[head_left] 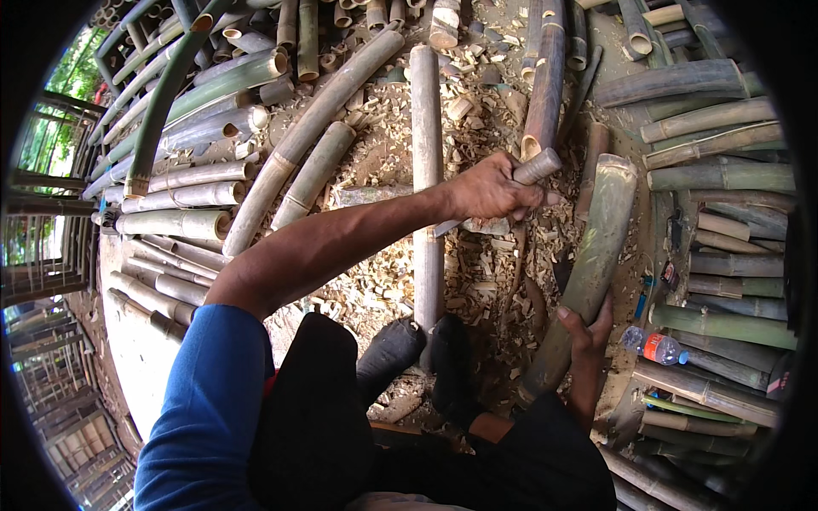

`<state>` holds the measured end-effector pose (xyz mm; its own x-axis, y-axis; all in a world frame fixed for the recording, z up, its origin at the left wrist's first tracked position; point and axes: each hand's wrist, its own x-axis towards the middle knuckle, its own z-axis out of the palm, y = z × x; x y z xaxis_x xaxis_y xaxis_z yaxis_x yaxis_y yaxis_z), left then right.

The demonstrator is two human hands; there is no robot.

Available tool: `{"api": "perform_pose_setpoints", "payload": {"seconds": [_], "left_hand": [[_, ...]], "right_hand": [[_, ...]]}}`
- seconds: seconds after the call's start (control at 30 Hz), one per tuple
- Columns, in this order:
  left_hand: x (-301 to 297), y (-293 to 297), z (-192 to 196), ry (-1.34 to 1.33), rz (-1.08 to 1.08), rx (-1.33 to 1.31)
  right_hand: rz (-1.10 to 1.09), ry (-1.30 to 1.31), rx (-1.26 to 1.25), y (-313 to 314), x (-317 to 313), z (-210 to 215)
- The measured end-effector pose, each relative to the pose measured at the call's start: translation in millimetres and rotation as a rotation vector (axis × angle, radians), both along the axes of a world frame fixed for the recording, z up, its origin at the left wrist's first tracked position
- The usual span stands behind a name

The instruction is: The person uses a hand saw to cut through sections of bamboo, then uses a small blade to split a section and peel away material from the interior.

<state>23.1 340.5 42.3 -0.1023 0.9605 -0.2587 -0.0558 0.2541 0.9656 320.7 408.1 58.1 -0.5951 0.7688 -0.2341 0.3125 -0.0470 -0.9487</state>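
Observation:
My left hand [498, 189] reaches across the middle, fingers wrapped round the thick grey-brown handle [537, 167] of a knife. A short stretch of its pale blade [446, 226] shows below the wrist, by a pale bamboo pole [427, 128]; the rest is hidden. That pole lies lengthwise in front of me, its near end between my feet in dark socks [389, 356]. Lower right, my right hand [586, 330] is closed round a thick green-grey bamboo pole [595, 247], which slants away from me. Its thumb lies on top; the other fingers are mostly hidden behind the bamboo.
Wood chips [375, 264] cover the ground around the poles. A long bent bamboo pole [315, 128] and a shorter piece [313, 175] lie to the left. Stacked bamboo [720, 177] lines the right side, where a plastic bottle [654, 346] rests. More bamboo [183, 194] lies at left.

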Motion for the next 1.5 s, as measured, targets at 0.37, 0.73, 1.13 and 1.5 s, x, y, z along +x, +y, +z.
{"api": "perform_pose_setpoints", "payload": {"seconds": [0.37, 0.73, 1.13, 1.5], "left_hand": [[0, -5, 0, 0.053, 0.035, 0.074], [2, -4, -4, 0.092, 0.079, 0.115], [-15, -29, -8, -0.121, 0.191, 0.117], [-11, -35, -18, -0.163, 0.295, 0.183]], "right_hand": [[0.003, -0.016, -0.025, -2, -1, 2], [-0.109, 0.345, 0.491, 120, -34, 126], [0.237, 0.046, 0.604, 93, -91, 233], [0.697, -0.243, 0.619, 62, -131, 162]]}}
